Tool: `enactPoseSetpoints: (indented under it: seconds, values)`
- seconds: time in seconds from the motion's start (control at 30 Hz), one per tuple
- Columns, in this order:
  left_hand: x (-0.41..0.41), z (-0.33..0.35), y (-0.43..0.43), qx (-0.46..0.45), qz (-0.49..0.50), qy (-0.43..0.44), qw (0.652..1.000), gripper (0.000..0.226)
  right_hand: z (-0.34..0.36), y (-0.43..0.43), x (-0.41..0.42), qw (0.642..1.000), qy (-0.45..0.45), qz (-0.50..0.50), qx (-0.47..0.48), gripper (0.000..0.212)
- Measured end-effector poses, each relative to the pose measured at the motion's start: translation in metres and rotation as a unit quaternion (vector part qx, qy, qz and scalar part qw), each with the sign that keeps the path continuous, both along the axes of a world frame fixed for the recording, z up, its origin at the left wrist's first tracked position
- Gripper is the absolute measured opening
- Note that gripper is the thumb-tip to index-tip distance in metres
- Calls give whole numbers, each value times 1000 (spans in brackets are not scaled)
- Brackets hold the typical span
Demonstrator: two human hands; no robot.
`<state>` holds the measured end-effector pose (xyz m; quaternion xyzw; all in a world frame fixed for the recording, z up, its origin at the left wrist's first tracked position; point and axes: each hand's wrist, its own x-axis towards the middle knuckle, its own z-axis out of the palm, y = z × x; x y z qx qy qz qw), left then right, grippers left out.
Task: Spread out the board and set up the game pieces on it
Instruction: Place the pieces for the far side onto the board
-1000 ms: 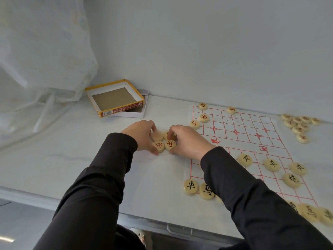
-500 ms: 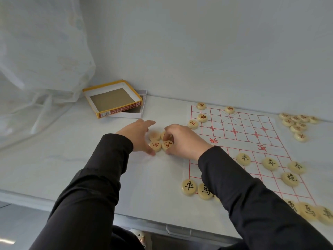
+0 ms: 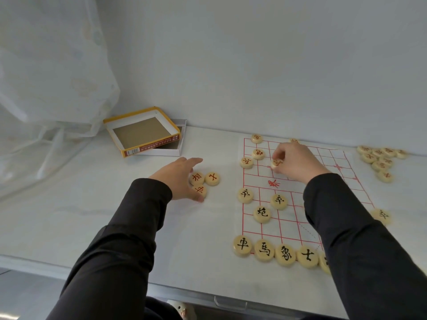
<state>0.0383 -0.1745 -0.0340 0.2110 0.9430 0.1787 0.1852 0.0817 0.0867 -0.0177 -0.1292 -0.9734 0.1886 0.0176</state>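
Soft, even daylight, faint shadows, sharp focus centrally, wide-angle bending at edges.

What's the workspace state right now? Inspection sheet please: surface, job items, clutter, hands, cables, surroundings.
Surface: white table, bare at left.
Job's things: board spread flat; black-marked pieces along its near edge; three red-marked pieces off-board; loose pile far right.
Clutter: open game box by the wall.
Hands: left hand open beside the trio; right hand pinching a red piece over the board.
Cables: nothing seen.
Surroundings: curtain, plain wall.
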Motion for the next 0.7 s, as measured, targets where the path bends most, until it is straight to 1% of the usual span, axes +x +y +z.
enactPoseSetpoints:
  seconds: [0.07, 0.13, 0.37, 0.53, 0.7]
  values:
    - [-1, 0, 0, 8, 4, 0, 1000, 96, -5, 7, 0, 1000, -13, -13, 22, 24]
    - [0, 0, 0, 7, 3, -1, 1000, 97, -8, 8, -2, 1000, -9, -17, 20, 24]
    - [-1, 1, 4, -3, -1, -6, 1000, 96, -12, 5, -9, 998, 48, -30, 0, 17]
    - [-1, 1, 5, -12, -2, -3, 1000, 97, -17, 0, -10, 1000, 21, -15, -1, 17]
    - [0, 1, 6, -19, -7, -2, 1000, 97, -16, -1, -11, 1000, 13, -13, 14, 19]
